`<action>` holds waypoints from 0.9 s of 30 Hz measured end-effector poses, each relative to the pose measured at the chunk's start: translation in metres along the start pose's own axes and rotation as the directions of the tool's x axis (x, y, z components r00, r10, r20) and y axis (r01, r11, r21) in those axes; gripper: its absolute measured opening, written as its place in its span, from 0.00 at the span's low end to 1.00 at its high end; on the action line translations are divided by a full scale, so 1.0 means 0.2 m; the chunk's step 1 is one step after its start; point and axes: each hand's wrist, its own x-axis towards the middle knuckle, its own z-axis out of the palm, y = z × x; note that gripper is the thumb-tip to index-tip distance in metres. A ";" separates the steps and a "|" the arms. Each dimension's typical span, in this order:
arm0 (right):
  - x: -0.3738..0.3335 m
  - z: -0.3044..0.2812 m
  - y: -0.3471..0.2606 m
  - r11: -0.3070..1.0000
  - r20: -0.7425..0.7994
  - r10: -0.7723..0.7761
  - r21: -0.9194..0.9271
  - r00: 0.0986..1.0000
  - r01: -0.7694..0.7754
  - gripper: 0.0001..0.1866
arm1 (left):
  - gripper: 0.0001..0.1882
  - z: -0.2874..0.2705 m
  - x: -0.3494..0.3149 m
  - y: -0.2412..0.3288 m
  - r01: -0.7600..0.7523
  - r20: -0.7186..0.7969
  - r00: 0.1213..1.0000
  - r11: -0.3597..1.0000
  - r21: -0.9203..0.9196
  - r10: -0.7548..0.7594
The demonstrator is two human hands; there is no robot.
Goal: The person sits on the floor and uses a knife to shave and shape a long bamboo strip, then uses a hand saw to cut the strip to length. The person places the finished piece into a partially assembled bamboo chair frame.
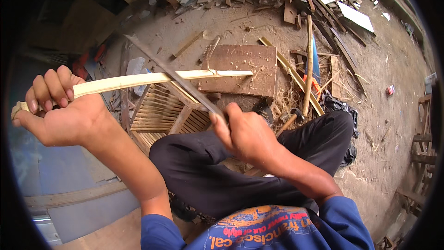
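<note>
My left hand (76, 113) is raised at the left, its fingers wrapped round the thick end of a long, pale strip of split bamboo or wood (138, 80). The strip runs to the right, and its thinner end reaches over a brown wooden block (240, 58). In my right hand (249, 134) is the handle of a long-bladed knife (189, 85). The blade slants away to the upper left and crosses the strip near its middle. A thin shaving (212, 54) curls up from the strip above the block. Small chips lie on the block's top.
A slatted wooden frame (159, 106) lies left of the block. To its right are a long pale stick (309, 65), a hammer-like tool (290, 121), shavings and a black plastic bag (340, 106). Scrap wood (291, 14) is heaped at the back.
</note>
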 end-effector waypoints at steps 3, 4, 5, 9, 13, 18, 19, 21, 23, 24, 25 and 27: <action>0.09 0.08 0.19 0.981 -0.079 0.190 -0.014 0.979 -0.191 0.23 | 0.23 0.04 -0.01 -0.03 0.004 -0.032 0.999 1.000 0.002 -0.004; 0.13 0.08 0.32 0.992 -0.122 0.103 -0.060 0.987 -0.111 0.23 | 0.22 0.07 -0.03 -0.08 0.022 -0.034 0.999 0.999 -0.026 -0.023; 0.12 0.07 0.26 0.995 -0.071 0.087 -0.039 0.994 -0.090 0.24 | 0.23 0.05 0.00 -0.03 0.010 -0.021 1.000 1.000 -0.019 -0.011; 0.01 0.01 0.04 1.000 0.013 0.014 0.008 1.000 -0.015 0.24 | 0.23 -0.01 0.03 -0.03 0.006 -0.007 1.000 1.000 -0.011 -0.006; 0.14 0.07 0.24 0.991 -0.059 0.132 0.010 0.990 -0.132 0.24 | 0.24 0.00 0.03 -0.03 0.042 0.002 0.999 0.998 -0.039 -0.042; 0.07 0.12 0.27 0.994 -0.087 0.104 -0.015 0.991 -0.105 0.24 | 0.26 0.01 0.03 -0.03 0.002 -0.031 1.000 0.999 0.044 -0.001; 0.13 0.13 0.35 0.988 -0.117 0.149 -0.021 0.982 -0.153 0.24 | 0.26 0.04 0.01 -0.03 0.011 -0.040 0.999 0.999 0.043 -0.009; 0.13 0.09 0.32 0.991 -0.118 0.126 -0.034 0.985 -0.131 0.24 | 0.26 0.04 0.02 -0.04 0.011 -0.008 1.000 1.000 0.009 -0.011; 0.02 0.05 0.18 0.997 -0.082 0.054 -0.045 0.995 -0.058 0.25 | 0.26 -0.03 0.05 -0.02 0.015 0.073 0.997 0.998 -0.059 -0.010; 0.00 0.02 0.14 0.999 -0.015 0.005 0.036 1.000 -0.004 0.25 | 0.27 -0.05 0.08 -0.02 0.009 0.057 0.998 1.000 -0.020 -0.008; 0.01 0.05 0.19 0.996 -0.021 0.076 0.050 0.997 -0.075 0.25 | 0.26 -0.08 0.06 -0.03 0.026 0.043 0.999 1.000 -0.006 -0.026; 0.10 0.10 0.38 0.979 -0.078 0.194 0.075 0.978 -0.188 0.23 | 0.26 -0.05 0.06 -0.05 0.030 0.037 0.999 0.999 -0.017 -0.029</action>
